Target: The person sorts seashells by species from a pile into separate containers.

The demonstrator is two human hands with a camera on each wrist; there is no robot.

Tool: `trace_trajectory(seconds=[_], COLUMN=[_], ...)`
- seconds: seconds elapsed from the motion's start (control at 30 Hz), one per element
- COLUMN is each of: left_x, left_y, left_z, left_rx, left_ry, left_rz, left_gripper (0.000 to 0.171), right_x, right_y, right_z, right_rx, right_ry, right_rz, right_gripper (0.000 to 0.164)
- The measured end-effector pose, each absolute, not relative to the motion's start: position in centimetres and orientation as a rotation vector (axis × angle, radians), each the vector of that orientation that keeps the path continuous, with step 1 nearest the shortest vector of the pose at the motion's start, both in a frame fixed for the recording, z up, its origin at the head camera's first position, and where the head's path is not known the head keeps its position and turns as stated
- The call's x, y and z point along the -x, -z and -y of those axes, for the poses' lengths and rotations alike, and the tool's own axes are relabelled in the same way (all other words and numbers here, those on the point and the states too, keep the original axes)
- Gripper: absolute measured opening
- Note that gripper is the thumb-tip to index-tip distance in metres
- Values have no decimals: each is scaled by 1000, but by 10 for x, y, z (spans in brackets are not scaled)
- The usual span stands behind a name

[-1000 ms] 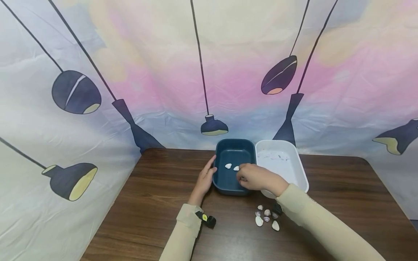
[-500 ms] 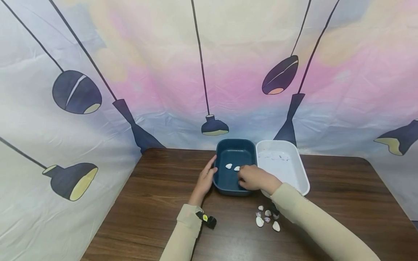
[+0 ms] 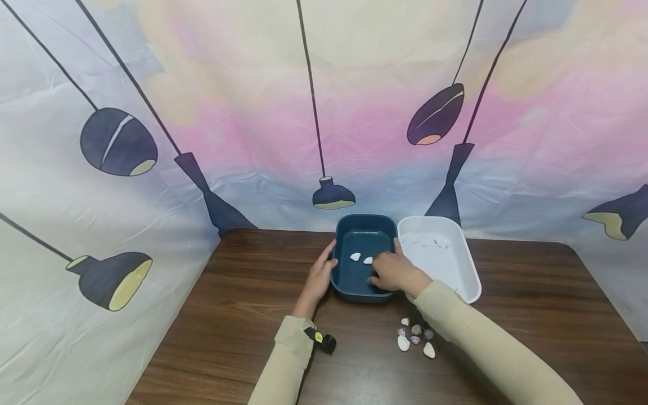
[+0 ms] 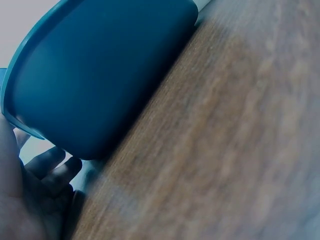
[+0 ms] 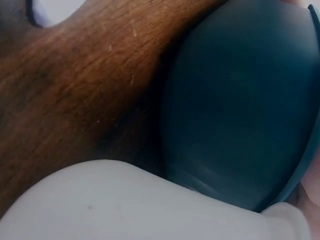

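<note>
My left hand (image 3: 317,279) lies along the left wall of a dark teal rectangular dish (image 3: 349,283), fingers stretched and touching it; the left wrist view has these fingers (image 4: 59,172) below the dish's rim. Inside the dish are two white seashells (image 3: 355,257), side by side. My right hand (image 3: 395,271) reaches down into the dish's right half, close beside the right-hand shell. One finger points up along the right rim and the thumb side is spread towards the near wall. The other fingertips are hidden under the hand, so I cannot tell whether they hold a shell.
A white dish (image 3: 445,264) with small dark specks stands right against the teal one. Several white and purplish seashells (image 3: 403,343) lie loose on the brown wooden table (image 3: 243,315), near my right forearm. A printed cloth (image 3: 253,112) hangs behind the table.
My right hand has loosened from a closed bunch: one finger now stretches up at the rim and the thumb side is spread. The left hand keeps its place on the dish.
</note>
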State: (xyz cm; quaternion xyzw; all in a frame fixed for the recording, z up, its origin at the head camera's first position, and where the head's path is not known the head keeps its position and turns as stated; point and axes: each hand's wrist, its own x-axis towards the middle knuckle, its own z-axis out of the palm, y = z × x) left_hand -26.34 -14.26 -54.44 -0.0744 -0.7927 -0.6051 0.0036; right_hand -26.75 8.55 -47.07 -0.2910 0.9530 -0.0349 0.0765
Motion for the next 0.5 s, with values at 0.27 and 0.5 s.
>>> trace_trajectory(seconds=[0.27,0.5], left_x=[263,263], left_y=[544,542], left_z=[143,142], left_rx=[232,228], left_ry=[1914,1911], left_rz=[2478,2482], left_gripper=[56,56], right_x=[267,261], right_y=[469,464], right_z=[-87,-91], right_rx=[795,823], right_ry=[59,131], right_rz=[-2865,-2876], right_gripper=[39,42])
